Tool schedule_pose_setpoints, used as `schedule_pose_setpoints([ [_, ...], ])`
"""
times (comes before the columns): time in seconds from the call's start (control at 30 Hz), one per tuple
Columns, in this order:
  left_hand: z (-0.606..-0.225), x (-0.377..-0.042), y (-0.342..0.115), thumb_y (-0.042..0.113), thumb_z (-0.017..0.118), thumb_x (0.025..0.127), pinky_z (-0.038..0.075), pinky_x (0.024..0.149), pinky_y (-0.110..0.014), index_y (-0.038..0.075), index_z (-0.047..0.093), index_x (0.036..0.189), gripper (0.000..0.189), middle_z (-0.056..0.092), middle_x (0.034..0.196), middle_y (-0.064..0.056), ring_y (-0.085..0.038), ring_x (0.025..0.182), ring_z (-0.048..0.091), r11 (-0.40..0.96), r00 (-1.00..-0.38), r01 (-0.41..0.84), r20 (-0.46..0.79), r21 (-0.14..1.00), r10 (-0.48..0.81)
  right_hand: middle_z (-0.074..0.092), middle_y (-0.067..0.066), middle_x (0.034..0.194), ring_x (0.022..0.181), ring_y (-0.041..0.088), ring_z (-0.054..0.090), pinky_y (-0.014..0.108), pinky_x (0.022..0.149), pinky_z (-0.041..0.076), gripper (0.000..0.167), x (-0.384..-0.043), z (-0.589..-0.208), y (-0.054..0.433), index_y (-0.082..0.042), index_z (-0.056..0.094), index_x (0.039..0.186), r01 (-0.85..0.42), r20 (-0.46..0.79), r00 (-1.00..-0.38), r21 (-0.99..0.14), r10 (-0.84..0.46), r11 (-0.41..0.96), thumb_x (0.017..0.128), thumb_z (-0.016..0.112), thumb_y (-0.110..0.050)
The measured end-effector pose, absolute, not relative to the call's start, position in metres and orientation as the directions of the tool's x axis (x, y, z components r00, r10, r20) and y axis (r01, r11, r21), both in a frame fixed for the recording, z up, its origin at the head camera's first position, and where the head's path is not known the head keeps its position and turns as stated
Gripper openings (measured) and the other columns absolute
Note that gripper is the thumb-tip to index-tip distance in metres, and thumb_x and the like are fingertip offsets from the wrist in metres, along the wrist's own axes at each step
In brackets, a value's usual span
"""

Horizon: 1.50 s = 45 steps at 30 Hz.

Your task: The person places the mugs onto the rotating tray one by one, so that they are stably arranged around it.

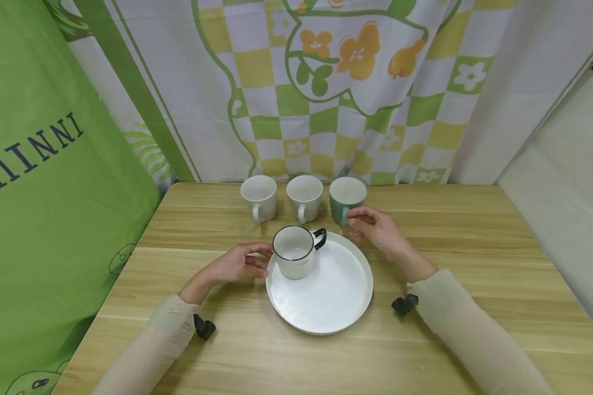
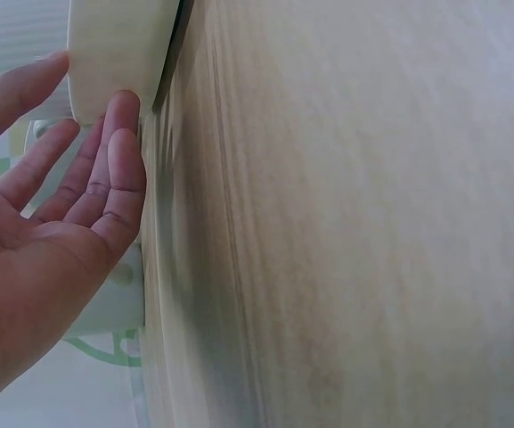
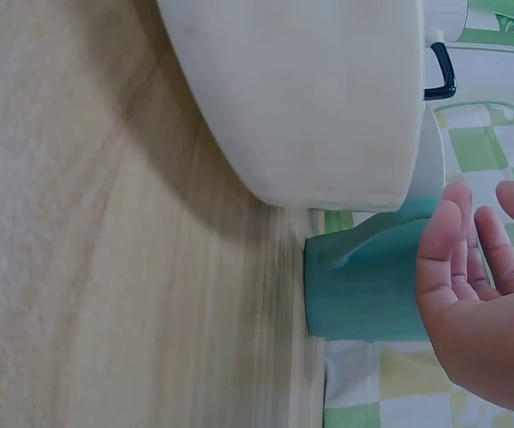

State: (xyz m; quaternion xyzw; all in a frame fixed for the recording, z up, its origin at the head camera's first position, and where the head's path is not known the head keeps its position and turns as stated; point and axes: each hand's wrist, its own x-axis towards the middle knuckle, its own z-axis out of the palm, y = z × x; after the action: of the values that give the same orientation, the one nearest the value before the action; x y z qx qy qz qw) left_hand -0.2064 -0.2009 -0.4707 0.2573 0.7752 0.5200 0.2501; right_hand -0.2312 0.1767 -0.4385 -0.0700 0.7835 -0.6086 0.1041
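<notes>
A round white tray point(image 1: 336, 299) lies on the table, and a white enamel mug point(image 1: 295, 267) with a black rim and black handle stands at its upper left. My left hand point(image 1: 239, 262) is at the tray's left edge, fingers loosely bent; in the left wrist view its fingertips reach the tray's side point(image 2: 118, 62). Behind the tray stands a teal mug point(image 1: 337, 211), its handle facing me. Beside that handle is my right hand point(image 1: 379, 233), thumb and fingers apart. The right wrist view shows the teal mug point(image 3: 363, 290) just beyond its relaxed fingers.
Two white mugs, the left one point(image 1: 268, 209) and the middle one point(image 1: 312, 207), stand in a row with the teal mug near the table's back edge. A patterned curtain point(image 1: 296, 126) hangs behind the wooden table point(image 1: 425, 351). Green cloth point(image 1: 54, 219) covers the left side.
</notes>
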Motion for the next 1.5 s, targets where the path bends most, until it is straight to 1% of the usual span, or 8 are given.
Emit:
schedule_pose_setpoints([
  [0.07,-0.471,-0.206,-0.201,-0.001,0.072,0.089,0.059,0.087,-0.026,-0.002,0.047,0.143,0.060,0.052,0.136,-0.030,-0.041,0.112,0.066,0.327,-0.743,0.137,-0.121,0.935,0.659,0.068,0.003,0.102,0.088,0.019,0.065,0.038,0.081,0.058,0.035,-0.232,-0.439,0.177,0.001,0.057,0.129,0.017,-0.073,-0.971,-0.970,-0.226,0.241,0.101,0.060,-0.020],
  [0.23,-0.473,-0.207,-0.201,-0.002,0.072,0.088,0.059,0.087,-0.027,-0.001,0.047,0.143,0.061,0.052,0.137,-0.030,-0.040,0.112,0.066,0.334,-0.744,0.134,-0.128,0.933,0.655,0.062,0.020,0.113,0.084,0.014,0.063,0.036,0.079,0.058,0.034,-0.235,-0.441,0.177,0.003,0.055,0.129,0.026,-0.072,-0.977,-0.975,-0.202,0.223,0.101,0.059,-0.017],
  [0.3,-0.474,-0.208,-0.201,-0.001,0.072,0.088,0.059,0.087,-0.027,-0.001,0.047,0.143,0.061,0.052,0.137,-0.030,-0.040,0.112,0.066,0.335,-0.744,0.131,-0.131,0.933,0.655,0.060,0.021,0.115,0.085,0.014,0.064,0.036,0.079,0.058,0.035,-0.235,-0.442,0.176,0.003,0.054,0.129,0.032,-0.076,-0.978,-0.974,-0.195,0.223,0.100,0.060,-0.016],
  [0.5,-0.474,-0.208,-0.202,-0.002,0.072,0.088,0.059,0.087,-0.027,-0.001,0.047,0.143,0.060,0.052,0.136,-0.030,-0.040,0.112,0.066,0.333,-0.745,0.129,-0.131,0.934,0.654,0.061,0.017,0.110,0.085,0.018,0.066,0.037,0.078,0.059,0.034,-0.239,-0.444,0.172,0.006,0.052,0.126,0.034,-0.075,-0.980,-0.976,-0.184,0.217,0.098,0.062,-0.011],
  [0.63,-0.473,-0.206,-0.201,-0.002,0.072,0.088,0.059,0.087,-0.026,-0.001,0.048,0.143,0.060,0.053,0.136,-0.030,-0.039,0.111,0.066,0.332,-0.747,0.127,-0.130,0.935,0.652,0.062,0.012,0.103,0.079,0.014,0.065,0.035,0.075,0.059,0.031,-0.241,-0.446,0.168,0.006,0.052,0.122,0.033,-0.071,-0.984,-0.973,-0.163,0.228,0.098,0.062,-0.010],
  [0.9,-0.473,-0.206,-0.201,-0.001,0.072,0.088,0.059,0.086,-0.025,-0.001,0.047,0.144,0.061,0.052,0.136,-0.030,-0.038,0.110,0.066,0.334,-0.749,0.122,-0.135,0.935,0.649,0.063,-0.004,0.083,0.070,0.010,0.063,0.028,0.066,0.057,0.023,-0.246,-0.450,0.166,0.005,0.052,0.112,0.035,-0.059,-0.992,-0.979,-0.112,0.201,0.096,0.064,-0.004],
  [1.23,-0.472,-0.206,-0.201,-0.001,0.072,0.088,0.059,0.085,-0.025,-0.001,0.047,0.143,0.061,0.052,0.136,-0.030,-0.038,0.110,0.066,0.337,-0.748,0.129,-0.132,0.933,0.651,0.062,-0.009,0.083,0.072,0.012,0.065,0.023,0.063,0.053,0.027,-0.245,-0.451,0.180,0.005,0.051,0.117,0.040,-0.059,-0.995,-0.976,-0.085,0.213,0.096,0.064,-0.007],
  [1.5,-0.471,-0.205,-0.201,0.000,0.072,0.089,0.059,0.086,-0.025,-0.002,0.047,0.143,0.060,0.052,0.137,-0.030,-0.038,0.111,0.066,0.337,-0.747,0.121,-0.138,0.934,0.650,0.062,-0.007,0.086,0.074,0.009,0.065,0.026,0.065,0.053,0.032,-0.242,-0.446,0.196,0.007,0.050,0.123,0.040,-0.059,-0.995,-0.974,-0.082,0.222,0.098,0.062,-0.009],
])
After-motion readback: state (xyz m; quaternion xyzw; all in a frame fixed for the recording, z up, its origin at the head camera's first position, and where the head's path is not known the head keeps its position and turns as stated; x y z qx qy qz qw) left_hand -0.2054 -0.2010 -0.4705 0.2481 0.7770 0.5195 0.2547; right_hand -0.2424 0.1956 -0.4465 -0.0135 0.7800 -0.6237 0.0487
